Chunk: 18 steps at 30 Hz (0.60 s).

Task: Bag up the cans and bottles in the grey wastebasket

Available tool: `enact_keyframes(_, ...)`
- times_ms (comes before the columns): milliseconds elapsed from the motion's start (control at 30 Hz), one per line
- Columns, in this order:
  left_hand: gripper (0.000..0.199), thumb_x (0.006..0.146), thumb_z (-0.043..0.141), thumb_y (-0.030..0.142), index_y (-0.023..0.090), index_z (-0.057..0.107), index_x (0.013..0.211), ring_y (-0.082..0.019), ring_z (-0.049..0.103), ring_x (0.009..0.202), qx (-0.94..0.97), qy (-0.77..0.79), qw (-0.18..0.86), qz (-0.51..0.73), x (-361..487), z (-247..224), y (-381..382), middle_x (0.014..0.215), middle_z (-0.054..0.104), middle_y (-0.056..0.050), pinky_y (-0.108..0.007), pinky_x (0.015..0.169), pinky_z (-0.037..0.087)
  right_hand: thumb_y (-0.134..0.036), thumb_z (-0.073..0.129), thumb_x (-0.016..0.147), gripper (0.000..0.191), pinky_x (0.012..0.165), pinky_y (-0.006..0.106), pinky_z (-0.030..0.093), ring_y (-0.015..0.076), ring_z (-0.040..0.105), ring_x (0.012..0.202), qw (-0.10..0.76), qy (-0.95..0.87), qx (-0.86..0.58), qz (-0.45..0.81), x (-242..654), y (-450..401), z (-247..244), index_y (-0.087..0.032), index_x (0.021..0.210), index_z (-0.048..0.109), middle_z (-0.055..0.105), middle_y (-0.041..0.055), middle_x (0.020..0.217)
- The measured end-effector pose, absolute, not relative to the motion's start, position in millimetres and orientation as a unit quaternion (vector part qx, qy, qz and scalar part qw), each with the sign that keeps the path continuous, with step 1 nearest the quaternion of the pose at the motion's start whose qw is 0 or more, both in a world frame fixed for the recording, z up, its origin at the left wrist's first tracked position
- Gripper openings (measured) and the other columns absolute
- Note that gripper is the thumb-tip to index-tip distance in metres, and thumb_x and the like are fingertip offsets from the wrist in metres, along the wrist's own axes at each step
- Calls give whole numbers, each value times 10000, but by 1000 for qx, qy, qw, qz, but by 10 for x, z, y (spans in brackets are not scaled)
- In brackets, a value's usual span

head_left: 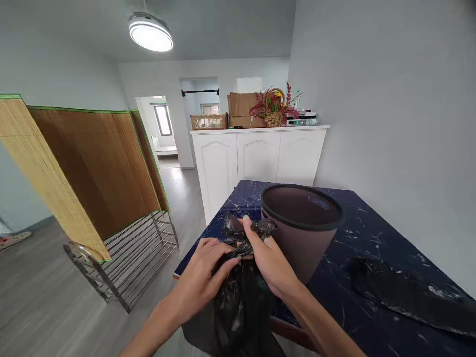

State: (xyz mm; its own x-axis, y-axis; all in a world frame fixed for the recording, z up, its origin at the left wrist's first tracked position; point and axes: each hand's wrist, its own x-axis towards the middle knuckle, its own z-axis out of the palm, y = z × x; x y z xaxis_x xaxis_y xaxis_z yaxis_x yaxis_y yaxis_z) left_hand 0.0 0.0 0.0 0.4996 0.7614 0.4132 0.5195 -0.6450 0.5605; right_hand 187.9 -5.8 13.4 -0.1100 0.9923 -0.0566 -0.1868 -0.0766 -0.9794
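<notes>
A black plastic garbage bag (234,302) hangs in front of me at the table's near edge, its top gathered and twisted. My left hand (208,265) is closed on the gathered neck from the left, fingers wrapped round the plastic. From the right my right hand (266,253) grips the same neck, thumb pointing up, with loose ends of the bag sticking out above. Just beyond my right hand stands a brown trash can (308,248) with a black rim, upright on the table. Inside the bag, the contents cannot be made out.
On the dark blue marbled table (353,238), another black plastic bag (412,297) lies flat at the right. A white cabinet (256,153) behind bears cardboard boxes (243,110) and a flower basket (273,119). At left, a metal rack (137,263) stands beneath a bamboo mat (89,168).
</notes>
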Motion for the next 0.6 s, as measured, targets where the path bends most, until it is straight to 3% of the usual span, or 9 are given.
enact_keyframes(100,371,1099,502,448,209,660,862,-202,584,865,833,372,276,302,-34,92,42,845,649,-22,-341,900,422,-820,529,959,740,1068,371,525,289,651,1234,470,-466,-448,602,1946,-54,149,-217,1347,710,716,110,1294)
enact_keyframes(200,460,1082,505,519,197,604,768,-169,557,768,806,365,371,282,-74,179,72,783,605,-11,-281,739,432,-723,457,1047,579,1042,378,524,239,665,1082,446,-579,-420,538,2058,-77,167,-230,1209,715,716,65,1122)
enact_keyframes(300,464,1035,546,621,207,597,832,-124,438,601,747,401,445,288,-94,241,88,722,517,30,-235,522,341,-419,438,1127,300,905,339,535,194,610,970,418,-751,-345,378,2186,-97,166,-239,1044,663,658,39,1081)
enact_keyframes(367,463,1007,579,653,216,581,854,-107,359,533,712,425,467,308,-83,266,88,689,465,54,-228,449,268,-212,464,1096,210,838,323,509,199,580,977,392,-829,-306,257,2240,-86,135,-232,998,649,654,40,1058)
enact_keyframes(467,450,998,620,621,210,590,818,-112,395,563,723,407,426,359,-38,279,68,673,471,51,-224,507,340,-97,499,1055,230,762,333,472,219,571,955,390,-857,-318,112,2239,-44,42,-227,1079,687,690,44,994)
enact_keyframes(600,497,1052,528,612,200,669,813,-154,528,668,764,380,365,373,20,264,35,686,589,10,-260,688,464,-139,535,1074,257,821,394,487,243,636,979,473,-811,-343,-42,2120,-16,-78,-217,1253,703,753,67,1066)
